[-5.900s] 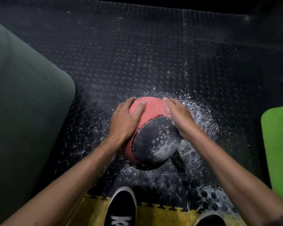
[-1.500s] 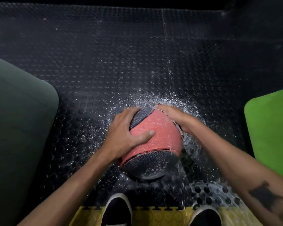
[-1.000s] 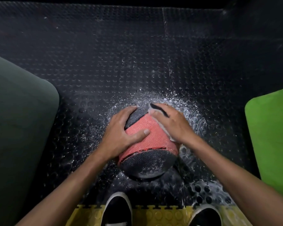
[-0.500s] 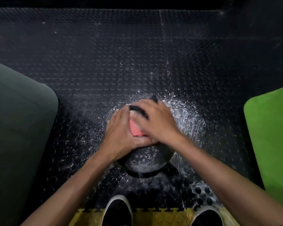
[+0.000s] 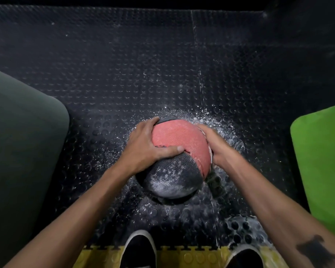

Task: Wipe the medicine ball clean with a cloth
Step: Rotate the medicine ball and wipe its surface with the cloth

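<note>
1. Head view, change: half a second ago your right hand [image 5: 217,147] lay over the top of the medicine ball [image 5: 179,157]; it now sits down on the ball's right flank, and the red panel on top is uncovered. Your left hand [image 5: 149,146] has kept its place on the left side. Judged from this, the top is done and the wipe has passed to the right side.
2. Head view, fingers: the left hand grips the ball, fingers wrapped over the far edge and thumb pressed across the red-to-black seam. The right hand presses a cloth [image 5: 211,158] against the ball; only a pale sliver of it shows at the palm, and I cannot tell whether those fingers curl round it.
3. Head view, location: the ball rests on the black studded floor [image 5: 124,64], just ahead of your shoes [image 5: 139,250], ringed by white powder or droplets.
4. Head view, orientation: a ball has no long axis. The red panel faces up and away; the dusty black panel faces you and still looks soiled, so work remains there.
</note>
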